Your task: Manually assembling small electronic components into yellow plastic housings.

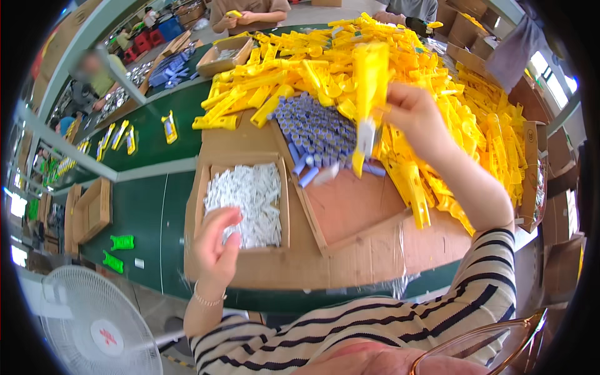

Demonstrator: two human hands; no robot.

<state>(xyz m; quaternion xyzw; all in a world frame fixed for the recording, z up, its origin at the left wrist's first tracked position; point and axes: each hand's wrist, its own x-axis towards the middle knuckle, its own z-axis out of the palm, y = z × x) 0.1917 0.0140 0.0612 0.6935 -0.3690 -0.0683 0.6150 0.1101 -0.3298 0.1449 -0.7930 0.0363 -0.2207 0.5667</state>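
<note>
My right hand [415, 119] is raised over the heap, its fingers closed on a yellow plastic casing [370, 81]. The long casing hangs upright, blurred by motion, with a pale piece [366, 137] at its lower part. My left hand [215, 247] hovers at the left edge of a cardboard box [284, 206] of small white plastic parts [250, 200]. Its thumb and forefinger are apart, and nothing shows between them. Purple cylindrical battery cells [315, 131] fill the far part of a shallow cardboard tray [356, 212]. A blurred pale piece [326, 174] shows above that tray.
A large heap of yellow casings [487, 131] covers the far and right side. On the green belt [150, 147] at left lie several filled casings, with two green parts [122, 242] nearer me. A white fan [100, 325] stands at lower left. Co-workers' hands [240, 19] show across the table.
</note>
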